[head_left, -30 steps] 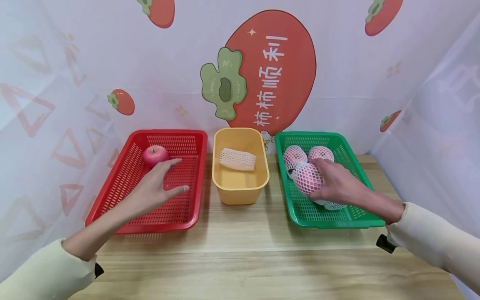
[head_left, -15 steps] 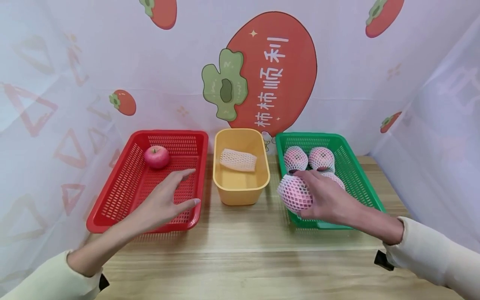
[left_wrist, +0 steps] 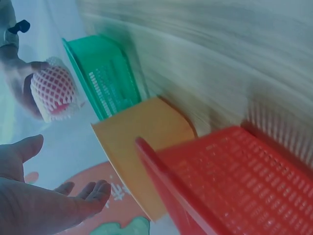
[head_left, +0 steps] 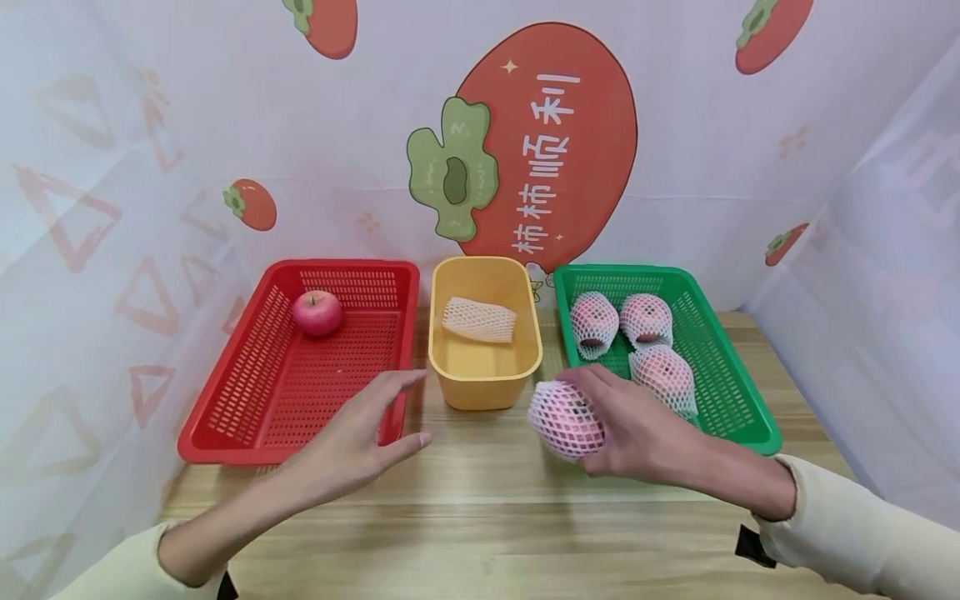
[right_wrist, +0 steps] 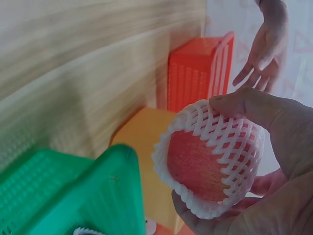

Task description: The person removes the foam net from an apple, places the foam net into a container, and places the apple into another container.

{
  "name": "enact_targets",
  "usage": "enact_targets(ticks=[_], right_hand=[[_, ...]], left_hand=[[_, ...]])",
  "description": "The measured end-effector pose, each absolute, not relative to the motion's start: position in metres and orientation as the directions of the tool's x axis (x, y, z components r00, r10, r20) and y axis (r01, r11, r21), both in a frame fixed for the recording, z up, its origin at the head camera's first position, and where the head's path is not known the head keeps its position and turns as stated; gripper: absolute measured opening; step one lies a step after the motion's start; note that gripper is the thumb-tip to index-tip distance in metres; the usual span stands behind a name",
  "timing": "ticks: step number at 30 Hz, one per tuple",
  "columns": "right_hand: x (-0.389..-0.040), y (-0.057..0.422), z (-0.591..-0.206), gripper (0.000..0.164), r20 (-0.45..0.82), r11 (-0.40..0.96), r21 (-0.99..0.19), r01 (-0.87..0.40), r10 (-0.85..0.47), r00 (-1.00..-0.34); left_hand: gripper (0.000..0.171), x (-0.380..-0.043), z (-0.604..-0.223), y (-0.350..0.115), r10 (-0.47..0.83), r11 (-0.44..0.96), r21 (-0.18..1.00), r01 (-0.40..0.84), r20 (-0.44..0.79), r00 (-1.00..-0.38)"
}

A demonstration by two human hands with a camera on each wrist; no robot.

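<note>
Right grip (head_left: 637,427), seen from the head, curls firmly round a netted fruit (head_left: 566,421) above the table (head_left: 480,533); beyond it and to its right, three more netted fruits (head_left: 663,375) lie in the green basket (head_left: 622,270); beyond it to the left, the yellow bin (head_left: 483,395) holds a foam net (head_left: 478,321); the left grip (head_left: 356,446), empty and spread wide, hangs near the red basket (head_left: 322,392), with a bare apple (head_left: 317,313) beyond; from the left wrist, thumb and fingers stand well apart, the held fruit far off; from the right wrist, the thumb presses its upper side, fingers beneath.
</note>
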State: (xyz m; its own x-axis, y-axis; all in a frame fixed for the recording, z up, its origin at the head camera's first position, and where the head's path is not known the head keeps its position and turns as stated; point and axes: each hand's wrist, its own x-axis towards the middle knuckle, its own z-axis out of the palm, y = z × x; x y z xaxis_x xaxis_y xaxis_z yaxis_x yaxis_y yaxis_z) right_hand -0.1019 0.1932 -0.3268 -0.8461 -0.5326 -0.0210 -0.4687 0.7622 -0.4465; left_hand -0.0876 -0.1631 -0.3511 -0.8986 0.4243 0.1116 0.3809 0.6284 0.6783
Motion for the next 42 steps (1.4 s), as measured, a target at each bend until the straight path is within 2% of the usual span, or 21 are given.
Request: enact_targets(ticks=[14,21,33,42], right_hand=[[-0.090,0.173,-0.338,0.090,-0.035,0.693,-0.514,-0.505,-0.605,-0.795],[-0.087,0.171,-0.346,0.091,-0.045,0.688,-0.513,-0.513,-0.619,-0.784],[-0.084,0.170,-0.364,0.092,-0.060,0.670,-0.508,-0.541,-0.655,-0.754],[-0.078,0.168,-0.379,0.092,0.008,0.624,-0.511,-0.591,-0.684,-0.729]], left_hand=[[0.055,-0.077,-0.375,-0.140,0.485,0.501,0.765,0.404,0.138,-0.864],[0.038,-0.076,-0.388,-0.132,0.515,0.392,0.826,0.405,0.168,-0.841],[0.024,-0.076,-0.413,-0.122,0.500,0.214,0.929,0.303,0.163,-0.850],[0.014,-0.075,-0.422,-0.114,0.492,0.217,0.958,0.186,0.057,-0.869]])
